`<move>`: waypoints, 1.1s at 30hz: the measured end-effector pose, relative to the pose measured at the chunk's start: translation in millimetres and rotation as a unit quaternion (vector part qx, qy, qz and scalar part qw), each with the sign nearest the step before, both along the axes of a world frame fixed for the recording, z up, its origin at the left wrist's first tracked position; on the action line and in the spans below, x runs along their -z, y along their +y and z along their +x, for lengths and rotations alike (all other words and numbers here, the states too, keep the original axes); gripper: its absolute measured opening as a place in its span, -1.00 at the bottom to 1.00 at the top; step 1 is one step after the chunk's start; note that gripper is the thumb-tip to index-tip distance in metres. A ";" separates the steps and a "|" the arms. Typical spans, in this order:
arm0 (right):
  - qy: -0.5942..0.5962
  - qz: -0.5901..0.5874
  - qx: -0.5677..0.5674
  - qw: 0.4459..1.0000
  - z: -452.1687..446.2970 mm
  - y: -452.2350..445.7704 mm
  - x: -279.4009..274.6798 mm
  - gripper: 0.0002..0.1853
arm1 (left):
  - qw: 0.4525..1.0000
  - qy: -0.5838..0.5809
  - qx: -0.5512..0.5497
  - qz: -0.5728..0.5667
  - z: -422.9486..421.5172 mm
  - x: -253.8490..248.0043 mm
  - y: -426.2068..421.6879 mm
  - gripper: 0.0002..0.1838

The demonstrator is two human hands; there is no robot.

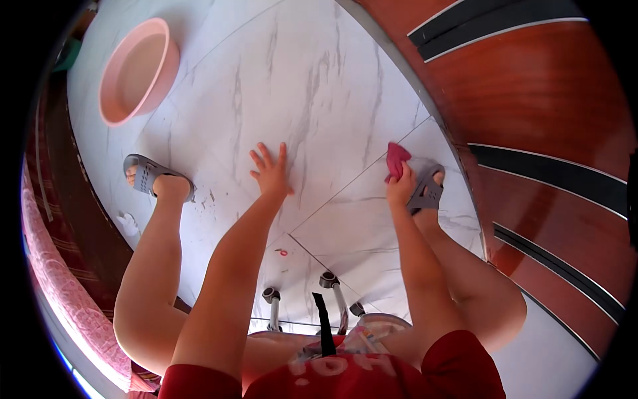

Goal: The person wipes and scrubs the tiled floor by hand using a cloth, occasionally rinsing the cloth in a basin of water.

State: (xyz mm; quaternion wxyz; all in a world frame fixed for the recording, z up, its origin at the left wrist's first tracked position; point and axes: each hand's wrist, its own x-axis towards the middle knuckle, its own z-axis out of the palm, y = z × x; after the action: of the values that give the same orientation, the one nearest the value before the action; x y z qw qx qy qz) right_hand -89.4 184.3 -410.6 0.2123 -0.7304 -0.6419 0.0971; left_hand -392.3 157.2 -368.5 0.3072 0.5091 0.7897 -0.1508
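My left hand (270, 174) is held over the white marbled floor tiles (319, 113), palm down with its fingers spread and nothing in it. Whether it touches the floor I cannot tell. In my right hand (401, 186) is a dark pink cloth (397, 159), bunched up, its loose end sticking out past the fingers. That hand is close beside my grey slipper (428, 193) on the right foot. The other grey slipper (149, 171) is on my left foot, well apart from the left hand.
A pink basin (138, 73) stands at the upper left. Wooden panels with black strips (518, 86) line the right side. Chair legs with casters (328, 280) are below me. A small red bit (284, 253) and dark specks (211, 196) lie on the floor. Pink patterned fabric (73, 292) hangs at left.
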 end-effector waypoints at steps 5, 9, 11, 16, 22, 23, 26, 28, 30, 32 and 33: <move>-0.011 -0.105 -0.184 0.977 -97.8 -115.9 -4.5 -0.51 | 1.000 -0.012 -0.004 -0.021 -0.6 -17.0 3.2 0.35; 0.187 -0.261 -0.320 0.892 -152.1 -179.9 -17.4 -0.57 | 0.993 -0.097 0.003 0.065 -25.3 0.6 -16.8 0.12; 0.261 -0.231 -0.206 0.914 -163.0 -182.7 -12.2 -0.59 | 0.972 -0.149 -0.013 0.181 -48.3 36.9 -49.9 -0.39; 0.449 -0.225 0.128 0.855 -173.9 -152.9 -26.0 -0.53 | 0.950 -0.093 -0.169 0.247 -53.4 16.6 -147.7 -0.75; 0.527 -0.230 0.127 0.808 -175.7 -183.1 -61.8 -0.54 | 0.915 -0.198 -0.303 0.178 -17.2 -9.2 -201.9 -0.46; 0.548 -0.249 0.149 0.784 -177.6 -192.6 -69.4 -0.55 | 0.897 -0.240 -0.315 0.198 -10.6 -22.8 -204.7 -0.45; 0.543 -0.282 0.181 0.770 -189.8 -219.3 -81.8 -0.56 | 0.883 -0.228 -0.321 0.256 0.0 -50.4 -220.5 -0.53; 0.566 -0.294 0.155 0.755 -199.5 -226.4 -68.7 -0.57 | 0.889 -0.142 -0.331 0.281 -1.0 -49.4 -231.2 -0.65; 0.581 -0.307 0.135 0.742 -205.5 -225.0 -63.9 -0.58 | 0.878 -0.152 -0.372 0.260 -5.3 -55.1 -238.1 -0.70; 0.527 -0.320 0.075 0.784 -208.0 -220.6 -79.1 -0.58 | 0.878 -0.168 -0.398 0.204 -10.8 -62.6 -241.7 -0.74; 0.524 -0.324 0.070 0.785 -209.1 -216.6 -79.6 -0.58 | 0.875 -0.167 -0.405 0.205 -12.1 -63.3 -242.3 -0.74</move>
State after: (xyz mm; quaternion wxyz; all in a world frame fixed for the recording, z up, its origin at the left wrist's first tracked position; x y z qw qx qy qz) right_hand -298.5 -32.3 -331.0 0.2731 -0.6358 -0.3100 0.6520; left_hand -404.4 -85.1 -305.3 0.3577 0.2138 0.8771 0.2390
